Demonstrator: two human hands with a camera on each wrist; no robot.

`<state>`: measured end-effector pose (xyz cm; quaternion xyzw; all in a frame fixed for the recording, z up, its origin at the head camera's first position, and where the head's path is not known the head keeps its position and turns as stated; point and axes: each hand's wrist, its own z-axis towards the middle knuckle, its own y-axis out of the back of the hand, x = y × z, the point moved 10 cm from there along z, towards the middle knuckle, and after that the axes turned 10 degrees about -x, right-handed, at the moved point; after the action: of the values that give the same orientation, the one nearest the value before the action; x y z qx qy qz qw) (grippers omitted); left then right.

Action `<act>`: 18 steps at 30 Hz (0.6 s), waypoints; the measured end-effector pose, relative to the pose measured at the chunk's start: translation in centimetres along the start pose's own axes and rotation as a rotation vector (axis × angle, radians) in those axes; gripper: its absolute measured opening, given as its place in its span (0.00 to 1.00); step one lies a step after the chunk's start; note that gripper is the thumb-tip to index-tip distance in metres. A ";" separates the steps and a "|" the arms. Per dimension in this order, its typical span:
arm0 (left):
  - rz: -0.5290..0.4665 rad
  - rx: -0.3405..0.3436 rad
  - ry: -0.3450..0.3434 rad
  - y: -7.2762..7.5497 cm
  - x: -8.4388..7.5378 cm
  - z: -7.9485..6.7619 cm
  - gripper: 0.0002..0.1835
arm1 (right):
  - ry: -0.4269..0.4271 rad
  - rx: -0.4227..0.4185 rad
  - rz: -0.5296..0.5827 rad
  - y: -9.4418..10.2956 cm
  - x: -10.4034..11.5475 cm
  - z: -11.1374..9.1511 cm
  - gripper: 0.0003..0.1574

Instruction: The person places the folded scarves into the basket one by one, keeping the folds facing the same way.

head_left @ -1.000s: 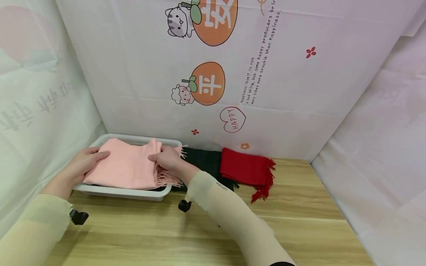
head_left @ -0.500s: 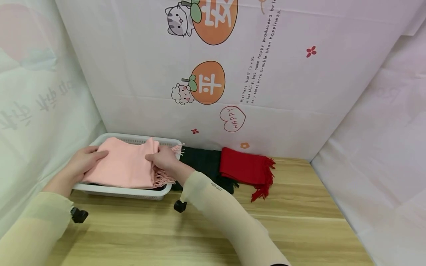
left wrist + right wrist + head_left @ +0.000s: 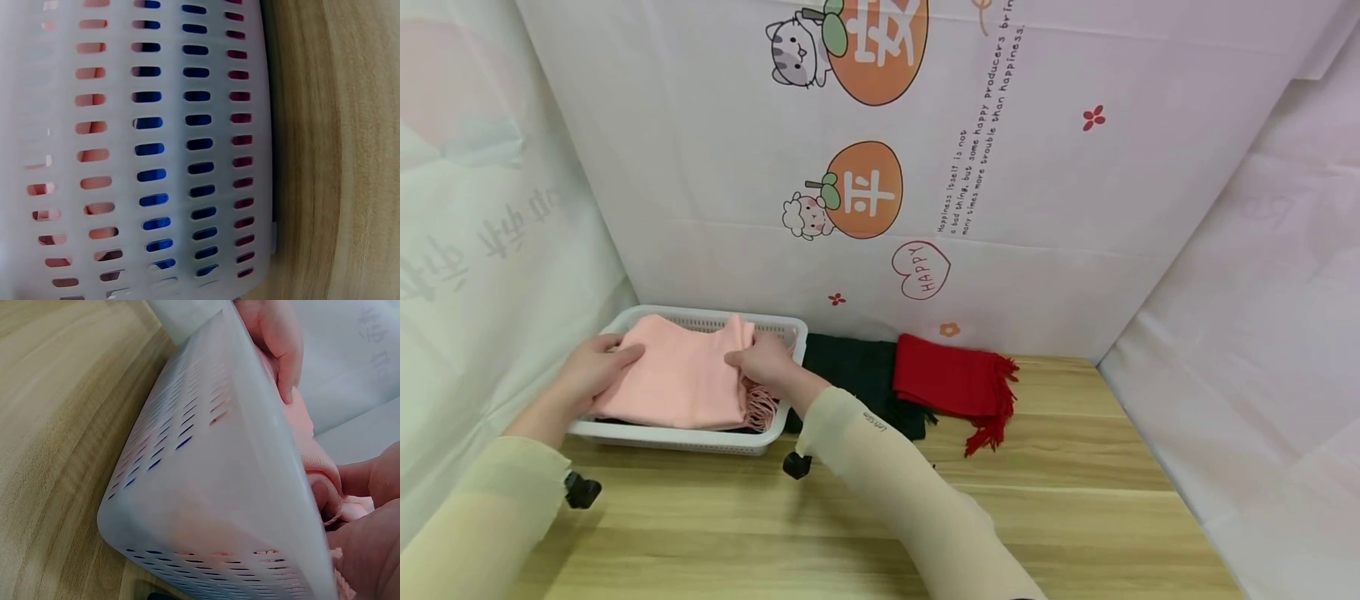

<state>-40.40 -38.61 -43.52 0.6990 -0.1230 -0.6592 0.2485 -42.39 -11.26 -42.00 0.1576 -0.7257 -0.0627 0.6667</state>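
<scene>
A folded pink fringed scarf (image 3: 681, 375) lies at the top of a white slotted plastic basket (image 3: 670, 437). My left hand (image 3: 591, 371) grips the scarf's left side, thumb on top. At its right side, my right hand (image 3: 771, 362) pinches the fold, with the fringe hanging just below the fingers. In the right wrist view, the fingers curl into the pink cloth (image 3: 306, 440) behind the basket rim. Through the slots of the basket wall (image 3: 169, 187) in the left wrist view, pink, blue and dark red layers show.
Right of the basket, a dark green folded scarf (image 3: 857, 375) lies against the back wall. A red fringed scarf (image 3: 951, 379) partly overlaps it. Printed white cloth (image 3: 1037, 275) lines the back and sides of the wooden table (image 3: 1075, 500).
My right hand has shifted slightly left, drawing the scarf's fringe in from over the basket's right rim. The left hand keeps its grip almost unmoved.
</scene>
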 end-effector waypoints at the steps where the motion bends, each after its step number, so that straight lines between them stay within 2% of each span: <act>1: -0.001 -0.001 -0.001 -0.1 0.1 0.0 0.46 | -0.002 -0.002 -0.008 0.0 0.0 0.0 0.17; 10: 0.073 -0.012 -0.045 -0.3 0.2 0.1 0.45 | -0.017 -0.010 -0.029 -0.2 -0.3 0.0 0.12; 18: 0.177 -0.055 -0.087 -0.2 0.0 0.5 0.42 | 0.001 0.003 -0.063 -0.5 0.0 0.1 0.05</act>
<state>-40.89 -38.51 -43.60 0.6492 -0.1769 -0.6674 0.3191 -42.44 -11.72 -42.18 0.1815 -0.7202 -0.0826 0.6645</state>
